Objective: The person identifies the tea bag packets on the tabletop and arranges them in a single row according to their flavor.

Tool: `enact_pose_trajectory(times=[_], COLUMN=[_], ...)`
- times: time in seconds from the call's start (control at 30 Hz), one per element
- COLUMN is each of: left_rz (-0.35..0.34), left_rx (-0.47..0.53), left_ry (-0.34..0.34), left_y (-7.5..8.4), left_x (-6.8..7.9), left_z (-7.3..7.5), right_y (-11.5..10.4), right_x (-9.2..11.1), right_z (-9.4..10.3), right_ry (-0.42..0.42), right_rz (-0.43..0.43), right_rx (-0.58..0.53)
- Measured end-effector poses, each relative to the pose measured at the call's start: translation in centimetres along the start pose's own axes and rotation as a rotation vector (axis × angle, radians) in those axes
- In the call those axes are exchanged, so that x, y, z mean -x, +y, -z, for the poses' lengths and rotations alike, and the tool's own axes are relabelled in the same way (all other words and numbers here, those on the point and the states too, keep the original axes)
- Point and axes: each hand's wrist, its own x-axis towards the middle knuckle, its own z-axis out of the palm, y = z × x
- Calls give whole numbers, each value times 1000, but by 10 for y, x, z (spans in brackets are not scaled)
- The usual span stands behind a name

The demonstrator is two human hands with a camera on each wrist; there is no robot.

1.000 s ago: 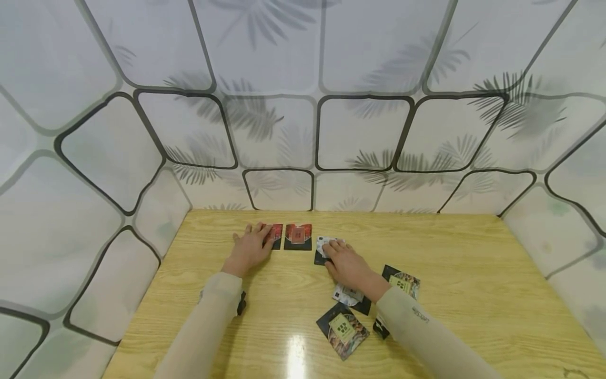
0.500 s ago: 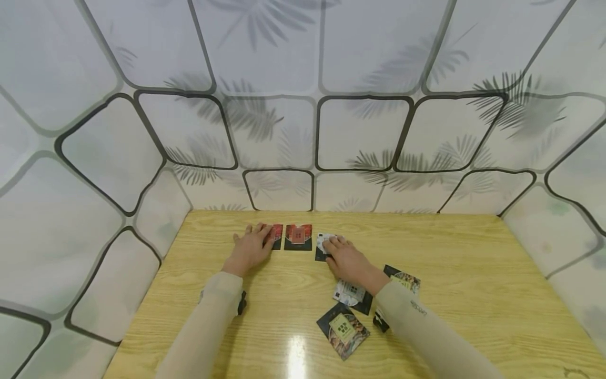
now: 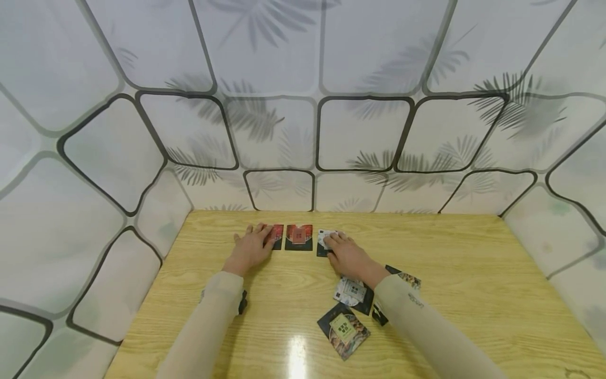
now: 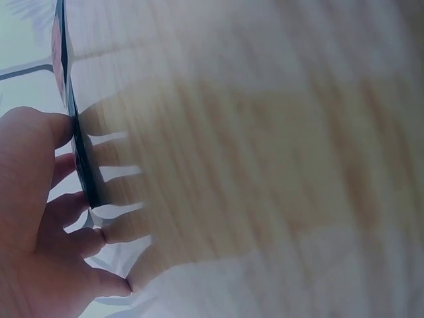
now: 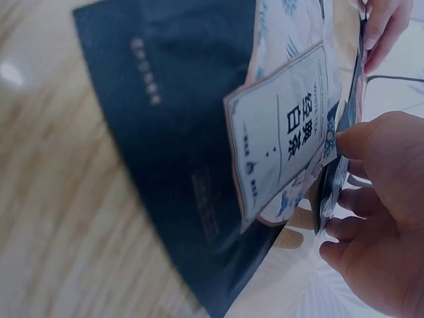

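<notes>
My left hand [image 3: 248, 250] rests with spread fingers on a red-and-black tea sachet [image 3: 279, 238], partly covering it. In the left wrist view that sachet [image 4: 83, 159] shows edge-on under the fingertips. Just right of it lies a second red-and-black tea sachet [image 3: 299, 240]. My right hand [image 3: 352, 259] touches a white-and-black tea sachet [image 3: 323, 247] with extended fingers, to the right of the red ones. Below that palm another white-and-black tea sachet [image 3: 351, 292] lies askew; its label [image 5: 285, 136] reads "white tea" in the right wrist view.
A green-labelled tea sachet [image 3: 343, 330] lies tilted near the front, and another patterned sachet [image 3: 411, 279] is partly hidden by the right sleeve [image 3: 416, 310]. The wooden table [image 3: 473, 273] meets a patterned wall covering [image 3: 350, 190] at the back and sides.
My right hand has slid the white-and-black sachet away from me, bringing it nearly level with the red pair and straightening it. My left hand has stayed in place.
</notes>
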Motion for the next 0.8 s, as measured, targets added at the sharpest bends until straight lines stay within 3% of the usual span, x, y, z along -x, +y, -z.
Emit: enact_pose_trajectory(times=[0.8], left_rz=[14], left_rx=[-3], left_ry=[-12], left_y=[0], left_x=[-1], left_z=[0], right_y=[5], right_x=[-13], right_z=[5], right_ry=[8], right_rz=[21], right_rx=[12])
